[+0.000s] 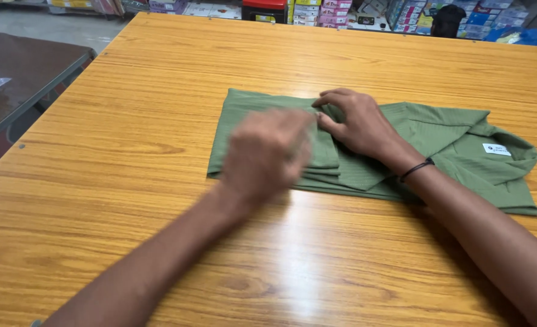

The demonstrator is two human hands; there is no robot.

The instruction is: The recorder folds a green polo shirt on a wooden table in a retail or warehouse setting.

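Green shirt [438, 136] lies lengthwise left-right, collar rightward.

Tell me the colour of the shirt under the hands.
Olive green with a fine ribbed stripe texture; the shirt shows best in the head view.

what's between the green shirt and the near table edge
Head view: only bare wooden table, crossed by both forearms reaching to the green shirt.
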